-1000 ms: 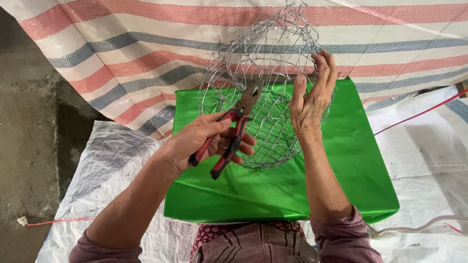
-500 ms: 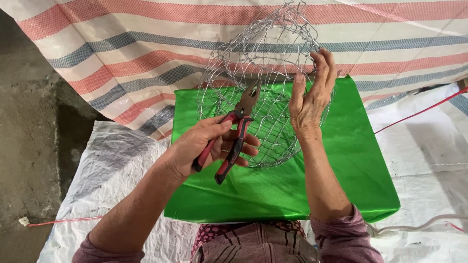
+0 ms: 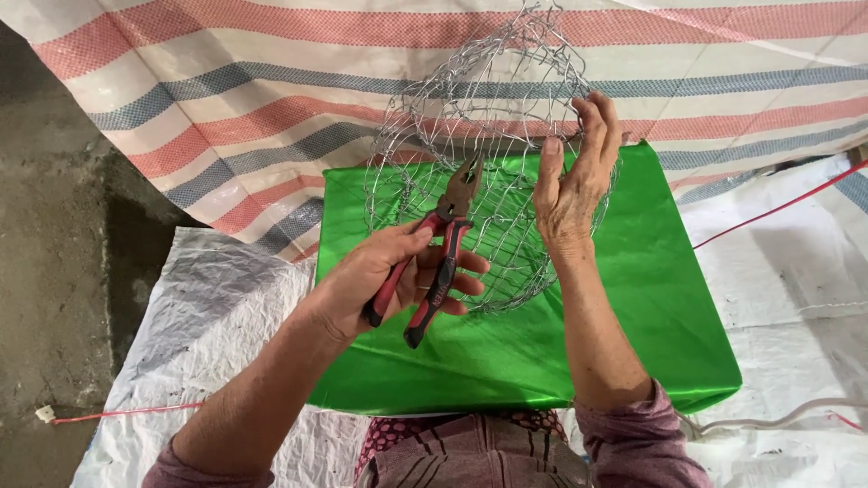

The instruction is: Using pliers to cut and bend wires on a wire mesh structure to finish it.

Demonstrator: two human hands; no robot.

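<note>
Green sheet point(image 3: 633, 298) covers our work surface, white woven sacking point(image 3: 208, 307) beneath, striped tarp point(image 3: 226, 108) behind, bare concrete floor point(image 3: 54, 271) at left. Wire basket point(image 3: 470, 117) stands on green sheet: silvery open mesh, rounded, narrowing at top. Our left hand point(image 3: 380, 280) clamped on red-handled pliers point(image 3: 443, 244), nose at mesh. Our right hand point(image 3: 574, 185) grips basket side, fingers curled on wire.

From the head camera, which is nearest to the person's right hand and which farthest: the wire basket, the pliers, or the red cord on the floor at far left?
From the right hand:
1. Wire basket, gripped at its right side.
2. Pliers, just to the left, in the left hand.
3. Red cord, far off at lower left.
</note>
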